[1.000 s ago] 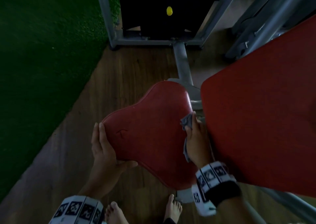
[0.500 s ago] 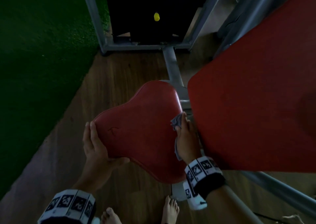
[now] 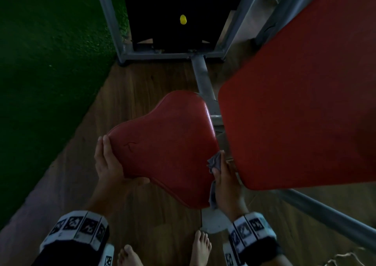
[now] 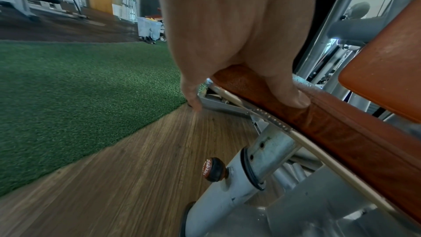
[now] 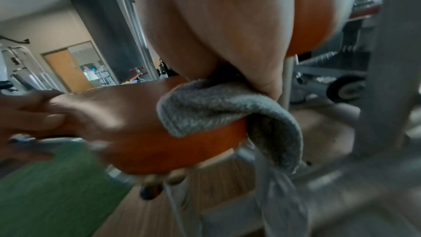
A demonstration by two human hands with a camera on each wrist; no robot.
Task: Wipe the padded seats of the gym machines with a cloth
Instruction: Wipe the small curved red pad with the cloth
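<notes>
The red padded seat [image 3: 166,143] sits in the middle of the head view, with a small crack near its left lobe. My left hand [image 3: 110,160] grips the seat's left front corner; its thumb [image 4: 291,95] curls over the pad's edge [image 4: 330,129]. My right hand [image 3: 224,177] holds a grey cloth [image 3: 215,162] against the seat's right edge, in the gap beside the big red back pad [image 3: 295,103]. The right wrist view shows the cloth [image 5: 216,111] draped over the seat's rim [image 5: 136,123] and hanging below it.
A grey steel frame [image 3: 168,53] and a dark weight stack with a yellow pin [image 3: 183,19] stand ahead. Green turf [image 3: 40,82] lies left, wooden floor [image 3: 126,95] beneath. A seat post knob [image 4: 213,168] sticks out under the seat. My bare feet [image 3: 200,247] stand near the post.
My right hand has slid the cloth toward me along the seat's right edge. The left hand keeps its hold on the left corner. The head view has shifted slightly.
</notes>
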